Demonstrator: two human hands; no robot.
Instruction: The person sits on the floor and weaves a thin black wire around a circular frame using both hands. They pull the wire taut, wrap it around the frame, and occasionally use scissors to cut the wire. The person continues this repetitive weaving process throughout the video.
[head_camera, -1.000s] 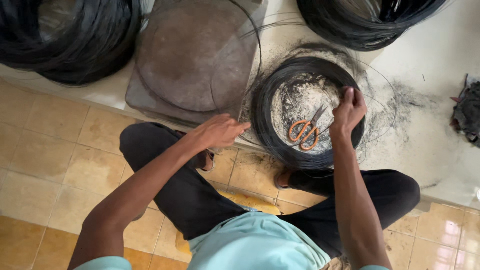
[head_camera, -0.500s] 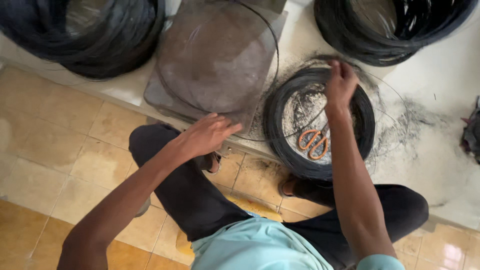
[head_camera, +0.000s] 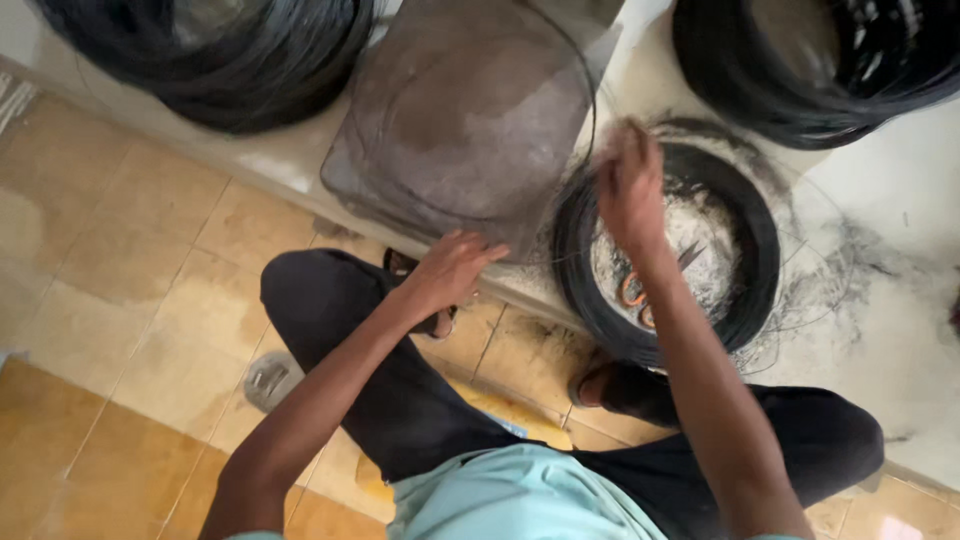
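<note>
Nearest, the person sits on the tile floor (head_camera: 130, 330), knees drawn up in black trousers, at the edge of a raised pale ledge (head_camera: 880, 330). Left hand (head_camera: 452, 272) lies with fingers loosely spread at the ledge's lip, just touching the near edge of a grey slab (head_camera: 470, 120); it holds nothing I can make out. Right hand (head_camera: 628, 185) is blurred with motion over the far rim of a small coil (head_camera: 668, 262) of black wire. Its fingers look drawn together as if pinching a strand, though the blur keeps me from being sure.

Judging by that, the step in hand is pulling a wire end free of the small coil. A thin loop (head_camera: 588, 110) arcs up from the hand across the slab. The next move would call for a steady draw, so the turns do not spring loose or snag, and a firm left hand on the slab.

That coil lies flat on the ledge, ringing a patch of grey dust. Inside the ring lie orange-handled scissors (head_camera: 640, 296), partly hidden by the right forearm. Loose strands (head_camera: 830, 270) trail off the coil to the right.

Farther back, two big coils sit on the ledge: one at far left (head_camera: 220, 50), one at far right (head_camera: 830, 70). Whether anything lies inside them I cannot tell.
</note>
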